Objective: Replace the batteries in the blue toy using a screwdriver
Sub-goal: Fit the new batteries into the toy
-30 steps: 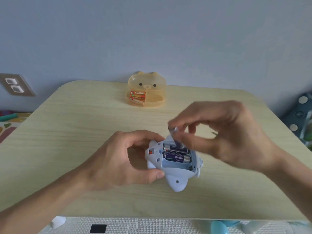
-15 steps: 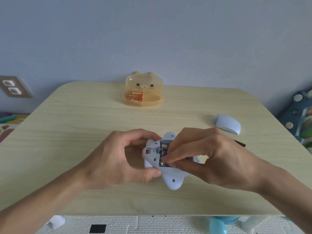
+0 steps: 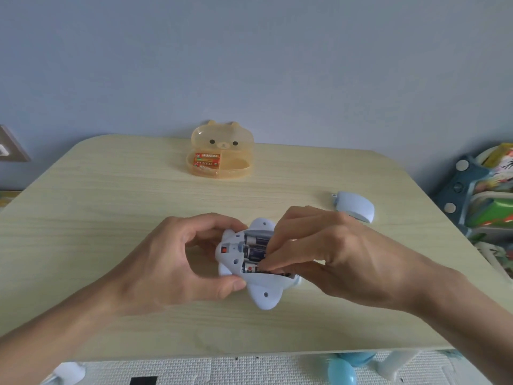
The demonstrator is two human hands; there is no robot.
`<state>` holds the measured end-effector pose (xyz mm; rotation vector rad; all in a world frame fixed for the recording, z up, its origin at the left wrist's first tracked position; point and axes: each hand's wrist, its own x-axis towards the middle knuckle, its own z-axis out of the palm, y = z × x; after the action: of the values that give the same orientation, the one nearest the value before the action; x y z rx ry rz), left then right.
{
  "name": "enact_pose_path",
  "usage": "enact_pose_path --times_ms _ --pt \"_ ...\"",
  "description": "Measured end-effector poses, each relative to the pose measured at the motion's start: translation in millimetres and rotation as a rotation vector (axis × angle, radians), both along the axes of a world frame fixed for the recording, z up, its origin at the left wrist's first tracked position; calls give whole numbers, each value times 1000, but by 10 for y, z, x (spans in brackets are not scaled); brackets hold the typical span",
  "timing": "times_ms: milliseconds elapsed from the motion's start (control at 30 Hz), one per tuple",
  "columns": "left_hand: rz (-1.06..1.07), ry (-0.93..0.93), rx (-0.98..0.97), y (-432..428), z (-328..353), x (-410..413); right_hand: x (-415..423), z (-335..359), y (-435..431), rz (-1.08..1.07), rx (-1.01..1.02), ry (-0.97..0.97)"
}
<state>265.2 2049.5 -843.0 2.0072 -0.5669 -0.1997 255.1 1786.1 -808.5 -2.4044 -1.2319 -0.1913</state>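
Note:
The pale blue toy [image 3: 263,293] lies belly-up on the wooden table [image 3: 111,204], its battery compartment uncovered. My left hand [image 3: 172,262] grips the toy's left end between thumb and fingers. Two dark batteries [image 3: 256,241] sit in the far slots. My right hand [image 3: 333,251] reaches in from the right, with thumb and fingertips pinched on a third battery [image 3: 249,268] in the nearest slot. The toy's loose blue cover [image 3: 354,205] lies on the table to the back right. No screwdriver shows.
A translucent orange bear-shaped case [image 3: 222,151] stands open at the table's back middle, with orange batteries [image 3: 206,159] in it. A toy shelf [image 3: 483,207] stands beyond the right edge. A foam mat and blue balls [image 3: 341,373] lie below the front edge.
My right hand came down from above the toy with a battery and now presses it into the nearest slot. My left hand kept its hold on the toy.

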Motion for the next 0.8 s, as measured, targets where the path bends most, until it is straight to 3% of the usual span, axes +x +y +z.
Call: enact_pose_path --times_ms 67,167,300,500,800 --pt "-8 0 -1 2 -5 -3 41 78 -88 -89 100 -37" --pt "-12 -1 -1 -1 4 -5 210 139 -426 -387 184 -62" --pt "-11 9 -7 -6 -16 -1 418 75 -975 -720 -19 50" --pt "-18 20 -15 -4 -20 -1 459 -102 -1218 -813 -149 193" --pt "-15 21 -18 -15 -8 3 461 -95 -1157 -769 -36 152"
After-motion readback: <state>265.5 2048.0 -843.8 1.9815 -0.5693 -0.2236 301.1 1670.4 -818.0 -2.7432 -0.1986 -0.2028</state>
